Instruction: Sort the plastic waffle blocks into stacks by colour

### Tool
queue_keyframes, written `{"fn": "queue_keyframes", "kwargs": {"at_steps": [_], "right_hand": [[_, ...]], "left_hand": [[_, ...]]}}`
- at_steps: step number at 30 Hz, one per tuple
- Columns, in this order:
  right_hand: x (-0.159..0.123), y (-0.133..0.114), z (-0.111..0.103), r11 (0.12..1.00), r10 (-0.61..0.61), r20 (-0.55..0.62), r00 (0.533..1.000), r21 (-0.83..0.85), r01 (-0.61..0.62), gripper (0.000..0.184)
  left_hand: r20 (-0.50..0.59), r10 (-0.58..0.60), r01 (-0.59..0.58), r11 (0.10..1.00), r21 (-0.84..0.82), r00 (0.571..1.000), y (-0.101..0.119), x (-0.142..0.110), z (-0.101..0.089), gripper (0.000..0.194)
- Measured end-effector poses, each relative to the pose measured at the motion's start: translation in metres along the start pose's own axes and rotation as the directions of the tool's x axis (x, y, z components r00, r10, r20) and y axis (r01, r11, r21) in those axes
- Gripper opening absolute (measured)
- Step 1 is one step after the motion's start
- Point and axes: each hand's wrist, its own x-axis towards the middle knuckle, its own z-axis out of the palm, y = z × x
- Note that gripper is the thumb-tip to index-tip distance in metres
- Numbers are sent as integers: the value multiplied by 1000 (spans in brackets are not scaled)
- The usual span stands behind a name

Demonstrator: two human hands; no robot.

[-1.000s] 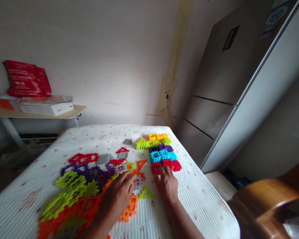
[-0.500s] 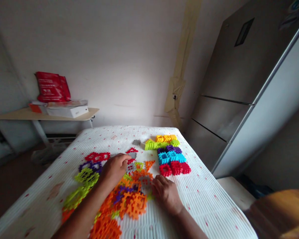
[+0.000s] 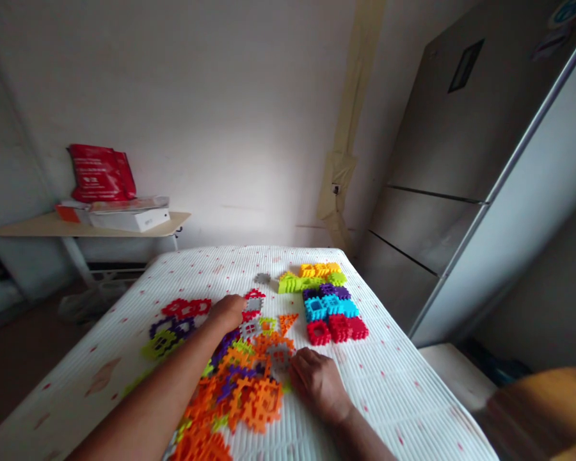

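My left hand [image 3: 228, 312] reaches over the loose plastic interlocking pieces, its fingers curled down and mostly hidden behind its back. Just to its right lie a red triangular piece [image 3: 255, 294] and a grey square piece [image 3: 254, 305]. The curled fingers of my right hand [image 3: 319, 383] are drawn together beside a grey window piece [image 3: 279, 356]; what they hold, if anything, does not show. Between the hands and nearer to me spreads a heap of orange pieces [image 3: 259, 403] with purple and lime ones mixed in.
Sorted stacks stand at the right: red [image 3: 340, 327], light blue [image 3: 331, 306], purple [image 3: 335, 291], lime [image 3: 310, 282] and yellow [image 3: 319, 269]. Left of my left arm lie red rings [image 3: 186, 307]. A fridge [image 3: 441, 160] rises beyond the table's right edge.
My left hand moved forward over the pieces, then sank lower near the red and grey ones. My right hand drew back from the red stack to the grey window piece. The view swung left.
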Motion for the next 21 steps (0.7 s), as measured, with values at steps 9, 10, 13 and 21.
{"fn": "queue_keyframes", "kwargs": {"at_steps": [9, 10, 13, 21], "right_hand": [[1, 0, 0, 999, -28, -3, 1000, -38, 28, 29], [1, -1, 0, 999, -29, -5, 1000, -43, 28, 28], [0, 0, 1, 999, -21, -10, 1000, -41, 20, 26], [1, -2, -1, 979, 101, -77, 992, 187, -85, 27]], "left_hand": [[-46, 48, -40, 987, 154, 998, 3, -7, -10, 20], [-70, 52, -41, 987, 154, 996, 3, -8, -14, 17], [-139, 71, -54, 991, 124, 988, 8, -18, -23, 17], [-189, 92, -103, 993, -50, 978, 43, -88, 1, 29]]}}
